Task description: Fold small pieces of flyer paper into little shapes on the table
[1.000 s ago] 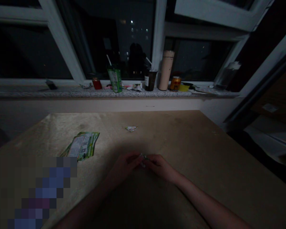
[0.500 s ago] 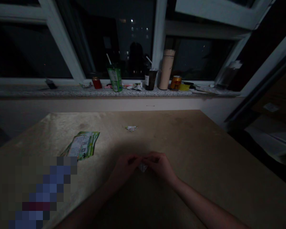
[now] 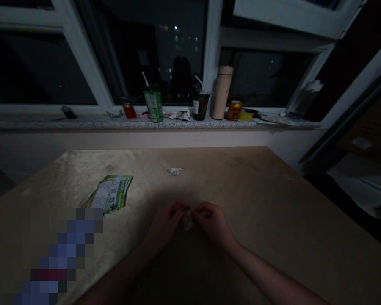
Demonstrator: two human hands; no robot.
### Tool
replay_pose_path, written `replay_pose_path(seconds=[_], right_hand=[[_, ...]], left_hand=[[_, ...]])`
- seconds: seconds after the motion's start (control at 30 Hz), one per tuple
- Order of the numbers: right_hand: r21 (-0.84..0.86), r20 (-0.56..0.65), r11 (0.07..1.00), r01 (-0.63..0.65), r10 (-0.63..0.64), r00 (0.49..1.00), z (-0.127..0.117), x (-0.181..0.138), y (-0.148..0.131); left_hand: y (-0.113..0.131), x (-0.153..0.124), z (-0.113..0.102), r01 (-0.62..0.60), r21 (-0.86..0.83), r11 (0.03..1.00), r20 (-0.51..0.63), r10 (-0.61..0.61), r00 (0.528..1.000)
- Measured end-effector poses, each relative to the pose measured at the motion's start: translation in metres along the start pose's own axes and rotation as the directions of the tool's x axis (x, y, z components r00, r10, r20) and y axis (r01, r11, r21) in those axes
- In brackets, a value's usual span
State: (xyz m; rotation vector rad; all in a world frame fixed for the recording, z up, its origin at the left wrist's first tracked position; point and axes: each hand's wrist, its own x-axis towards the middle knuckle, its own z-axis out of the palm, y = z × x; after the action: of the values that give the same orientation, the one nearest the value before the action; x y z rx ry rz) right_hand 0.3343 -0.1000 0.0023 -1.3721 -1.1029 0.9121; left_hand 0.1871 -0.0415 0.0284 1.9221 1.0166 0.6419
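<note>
Near the middle of the table, my left hand and my right hand meet over a small folded paper piece. Fingers and thumb of each hand are pinched on its upper edge, one hand per side. Pale with faint markings, the piece is partly covered by my fingertips, and its exact folds are too dark to make out. Farther back lies a second small folded paper piece, roughly triangular, white with green edges. To the left is a stack of green and white printed packets.
A blurred-out pixelated patch covers the lower left. On the windowsill stand a green cup with a straw, a dark drink cup, a tall beige bottle, an orange can and a red jar.
The paper piece between my hands has shifted slightly and turned, its lower outline now rounder instead of a sharp point. Both hands stay in nearly the same place.
</note>
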Motion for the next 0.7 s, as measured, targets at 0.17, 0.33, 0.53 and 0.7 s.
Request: replay_pose_path(seconds=[0.17,0.33,0.53,0.7], right_hand=[[0.037,0.027,0.998,-0.045,0.044,0.999,-0.003,0.003,0.001],[0.074,0.151,0.997,-0.022,0.011,0.988,-0.007,0.004,0.002],[-0.157,0.268,0.918,0.364,-0.315,0.910,-0.014,0.001,-0.006],[-0.263,0.287,0.845,0.466,-0.393,0.874,-0.015,-0.002,-0.006]], left_hand=[[-0.001,-0.001,-0.002,-0.036,-0.016,0.999,0.018,0.036,0.999],[-0.006,0.001,-0.004,-0.062,-0.040,0.997,0.057,0.064,0.996],[-0.005,0.001,-0.007,-0.066,-0.067,0.996,0.018,0.068,0.998],[0.000,-0.003,-0.006,-0.071,-0.112,0.991,-0.011,0.071,0.997]])
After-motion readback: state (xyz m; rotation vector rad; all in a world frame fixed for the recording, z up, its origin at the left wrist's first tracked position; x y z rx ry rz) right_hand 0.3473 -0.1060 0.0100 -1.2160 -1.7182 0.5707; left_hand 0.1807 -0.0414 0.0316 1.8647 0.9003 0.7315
